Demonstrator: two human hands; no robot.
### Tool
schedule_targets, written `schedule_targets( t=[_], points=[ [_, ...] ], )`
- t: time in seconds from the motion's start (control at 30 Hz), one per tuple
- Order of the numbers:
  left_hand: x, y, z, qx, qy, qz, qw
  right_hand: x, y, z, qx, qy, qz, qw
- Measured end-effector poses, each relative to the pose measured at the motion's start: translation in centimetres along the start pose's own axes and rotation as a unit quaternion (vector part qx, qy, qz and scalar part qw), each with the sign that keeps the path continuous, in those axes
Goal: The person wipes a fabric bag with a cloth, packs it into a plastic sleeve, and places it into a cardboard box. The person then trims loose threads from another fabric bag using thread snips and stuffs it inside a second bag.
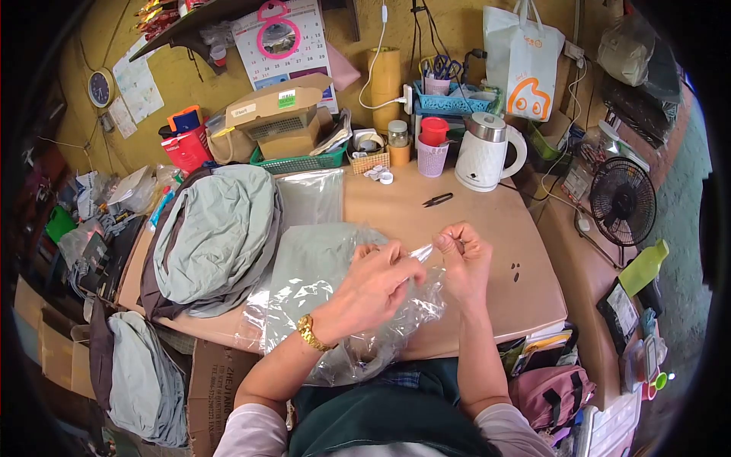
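Clothing point(373, 426) by desk's front edge point(533, 323); our right hand point(465, 263) pinches plastic point(412, 311), left hand's point(373, 283) hold unclear; likely slippery, grip edges.

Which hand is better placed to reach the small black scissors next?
Probably the right hand: it is closer to the scissors, which lie beyond it. The left hand is farther, and both handle clear plastic.

- White electric kettle point(482, 160) with a silver lid, upright
- Red cup point(434, 131) nested in a lilac perforated cup point(432, 160), near the kettle
- Black fan point(623, 201) at the right
- Wall calendar point(314, 44) behind a pink-framed mirror point(279, 39) (its reflection too small to read)
- White tote bag point(525, 68), orange print facing out
- Round wall clock point(100, 87)
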State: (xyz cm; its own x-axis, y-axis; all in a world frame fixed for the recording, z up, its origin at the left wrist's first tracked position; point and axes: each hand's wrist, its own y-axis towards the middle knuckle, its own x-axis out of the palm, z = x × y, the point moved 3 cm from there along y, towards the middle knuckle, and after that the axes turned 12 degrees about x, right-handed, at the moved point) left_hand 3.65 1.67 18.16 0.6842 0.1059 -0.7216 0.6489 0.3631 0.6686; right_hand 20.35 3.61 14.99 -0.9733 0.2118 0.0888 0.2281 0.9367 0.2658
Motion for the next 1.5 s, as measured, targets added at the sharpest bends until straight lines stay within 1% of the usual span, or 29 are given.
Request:
schedule_targets(
  t=[0.03, 0.07, 0.1, 0.17, 0.23, 0.27, 0.3, 0.33, 0.37, 0.4, 0.43, 0.47, 0.53, 0.57, 0.63, 0.67, 0.77, 0.93, 1.07, 1.13, 1.17, 1.23, 1.27, 1.33, 1.37, 1.4, 1.43, 1.47, 1.5],
  points=[
    [0.4, -0.3, -0.2, -0.017, -0.006, -0.022, 1.000, -0.2, -0.1, -0.1, -0.015, -0.096, 0.034, 0.995],
    [0.7, -0.6, -0.3, -0.034, -0.011, -0.043, 0.998, 0.1, -0.4, -0.2, -0.013, -0.097, 0.033, 0.995],
    [0.8, -0.7, -0.3, -0.036, -0.010, -0.043, 0.998, 0.4, -1.2, -1.3, -0.146, -0.142, 0.099, 0.974],
    [1.1, -0.6, -0.3, -0.038, -0.005, -0.017, 0.999, 1.3, -2.5, -2.8, -0.277, -0.183, 0.164, 0.929],
    [1.4, -0.6, 0.3, -0.008, 0.032, -0.005, 0.999, 2.8, -3.0, -3.1, -0.267, -0.268, 0.040, 0.925],
    [1.5, -0.8, 0.7, 0.021, 0.069, 0.008, 0.997, 2.6, -3.0, -3.0, -0.265, -0.268, 0.041, 0.925],
    [1.6, -1.2, 0.9, 0.021, 0.067, 0.007, 0.998, 2.4, -2.3, -2.2, -0.170, -0.344, -0.011, 0.924],
    [1.5, -1.5, 0.8, 0.012, 0.136, -0.018, 0.990, 2.5, -1.8, -1.5, -0.075, -0.412, -0.062, 0.906],
    [1.5, -1.8, 0.7, 0.004, 0.205, -0.044, 0.978, 2.6, -1.7, -1.5, -0.076, -0.412, -0.062, 0.906],
    [1.8, -2.0, 0.8, 0.003, 0.206, -0.043, 0.978, 2.7, -1.7, -1.2, -0.026, -0.421, -0.083, 0.903],
    [2.2, -2.2, 0.8, 0.000, 0.242, -0.024, 0.970, 2.8, -1.6, -0.9, 0.023, -0.430, -0.106, 0.896],
    [2.5, -2.4, 0.8, -0.002, 0.278, -0.005, 0.961, 2.6, -1.5, -0.4, 0.023, -0.430, -0.107, 0.896],
    [3.3, -3.1, 0.2, 0.000, 0.270, 0.023, 0.963, 2.2, -1.2, 1.2, 0.018, -0.257, -0.201, 0.945],
    [3.6, -3.4, -0.1, 0.004, 0.261, 0.051, 0.964, 1.9, -1.0, 1.5, 0.018, -0.257, -0.200, 0.945],
    [3.9, -4.2, -0.5, 0.023, 0.245, 0.084, 0.966, 1.7, -0.9, 2.0, 0.082, -0.170, -0.302, 0.934],
    [3.9, -4.4, -0.6, 0.044, 0.230, 0.117, 0.965, 1.4, -0.8, 1.7, 0.082, -0.171, -0.302, 0.934],
    [3.9, -4.9, -0.8, 0.072, 0.205, 0.136, 0.967, 1.0, -1.1, 0.9, 0.138, -0.150, -0.351, 0.914],
    [3.6, -4.9, -0.8, 0.096, 0.193, 0.142, 0.966, 1.3, -1.5, 0.5, 0.170, -0.074, -0.427, 0.885],
    [2.6, -3.6, -0.9, 0.075, 0.190, 0.123, 0.971, 1.2, -1.3, 1.3, 0.167, -0.088, -0.409, 0.893],
    [2.6, -3.3, -1.0, 0.082, 0.202, 0.121, 0.968, 1.3, -1.4, 1.3, 0.115, -0.186, -0.347, 0.912],
    [2.7, -3.2, -0.9, 0.090, 0.213, 0.119, 0.966, 1.5, -1.6, 1.3, 0.115, -0.185, -0.348, 0.912],
    [2.9, -2.8, -0.9, 0.074, 0.221, 0.117, 0.965, 1.6, -1.8, 0.6, 0.046, -0.239, -0.279, 0.929],
    [3.0, -2.6, -0.8, 0.060, 0.228, 0.114, 0.965, 1.9, -1.9, 0.0, 0.047, -0.238, -0.278, 0.929],
    [3.1, -2.4, -0.7, 0.045, 0.225, 0.115, 0.966, 1.7, -1.6, -0.8, 0.156, -0.229, -0.203, 0.939],
    [3.0, -2.4, -0.6, 0.029, 0.223, 0.116, 0.967, 1.5, -1.5, 0.0, 0.155, -0.229, -0.203, 0.939],
    [3.0, -2.5, -0.5, 0.030, 0.222, 0.117, 0.968, 1.1, -1.1, 1.4, 0.129, -0.082, -0.200, 0.968],
    [3.0, -2.7, -0.4, 0.016, 0.217, 0.111, 0.970, 0.8, -0.8, 2.1, 0.100, 0.066, -0.194, 0.974],
    [2.9, -2.9, -0.4, 0.002, 0.211, 0.104, 0.972, 0.6, -0.7, 2.7, 0.100, 0.067, -0.194, 0.974],
    [2.8, -3.0, 0.0, 0.002, 0.211, 0.104, 0.972, 0.4, -0.7, 3.1, 0.124, 0.144, -0.167, 0.967]
  ],
)
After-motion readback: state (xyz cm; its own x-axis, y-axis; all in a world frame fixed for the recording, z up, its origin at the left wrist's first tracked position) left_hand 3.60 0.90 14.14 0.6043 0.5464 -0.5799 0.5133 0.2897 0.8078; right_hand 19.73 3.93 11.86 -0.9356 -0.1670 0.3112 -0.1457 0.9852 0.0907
